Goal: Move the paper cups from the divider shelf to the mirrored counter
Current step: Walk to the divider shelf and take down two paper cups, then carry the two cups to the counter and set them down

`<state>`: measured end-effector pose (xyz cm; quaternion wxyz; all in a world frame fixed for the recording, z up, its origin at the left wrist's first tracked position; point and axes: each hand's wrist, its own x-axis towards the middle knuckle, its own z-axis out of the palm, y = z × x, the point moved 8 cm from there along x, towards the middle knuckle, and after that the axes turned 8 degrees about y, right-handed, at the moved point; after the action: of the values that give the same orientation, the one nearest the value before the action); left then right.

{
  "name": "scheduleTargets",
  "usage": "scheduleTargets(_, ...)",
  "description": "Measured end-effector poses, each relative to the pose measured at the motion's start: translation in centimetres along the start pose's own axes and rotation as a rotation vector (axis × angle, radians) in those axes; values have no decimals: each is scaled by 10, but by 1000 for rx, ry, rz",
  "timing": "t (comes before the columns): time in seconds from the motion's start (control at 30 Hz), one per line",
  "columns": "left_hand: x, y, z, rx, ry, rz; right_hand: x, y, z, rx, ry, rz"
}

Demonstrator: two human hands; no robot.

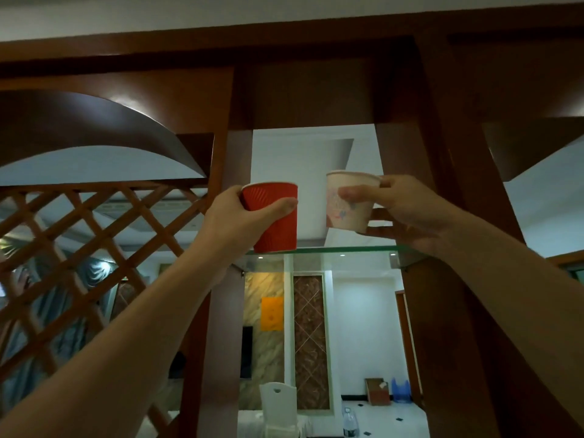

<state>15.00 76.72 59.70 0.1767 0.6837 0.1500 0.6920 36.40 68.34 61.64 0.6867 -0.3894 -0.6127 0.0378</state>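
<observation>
**A:** Left hand (235, 216): how is it set?

**B:** Curled round the red cup (279, 230), thumb across the near wall, fingers behind. The right hand (406, 210) pinches the white cup (346, 218), thumb on the near wall, fingers round the far side and under the base.

**A:** Why a grip on the body and not on the rim?

**B:** A judgement: thin paper walls buckle under a point load, and a grip round the body spreads it. Both arms reach upward, so a side grasp is likely the one the wrists allow.

**A:** Where are the cups relative to the glass shelf (331, 249)?

**B:** The red cup is upright at the shelf's left end, its base level with the front edge. Whether it touches the glass or sits just clear cannot be told. The white cup is tilted, above the shelf towards its right end, with its base clear of the glass. The cups are apart.

**A:** Count?

**B:** Two cups: one red and ribbed, one white and printed. Two hands, one cup each. No further cup shows on the shelf.

**A:** Surroundings?

**B:** Left of the shelf is a wooden lattice (79, 248). Below the shelf, through the opening, are one white chair (278, 403) and one water bottle (350, 422). The mirrored bench is not in view.

**A:** Stage?

**B:** Judged to be the pick-up. The carry and set-down are not yet done, and the tilted white cup will need levelling before it is set down.
</observation>
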Motion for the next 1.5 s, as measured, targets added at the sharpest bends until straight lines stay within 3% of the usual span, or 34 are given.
scheduleTargets(0.23, -82, -18, -4, -46, -18, -4, -85, 33, 15, 32, -99, 17)
scheduleTargets(0.6, -252, -120, -12, -144, -81, -304, -248, 162, 12, -34, -31, 232)
scheduleTargets(0.97, -370, -176, -65, -10, -20, -511, -353, 232, 48, -77, -37, 382)
scheduleTargets(1.2, -409, -193, -157, 149, 89, -600, -387, 252, 134, 33, -158, 426)
scheduleTargets(1.5, -459, -169, -330, 425, 303, -635, -428, 235, 312, 188, -419, 411)
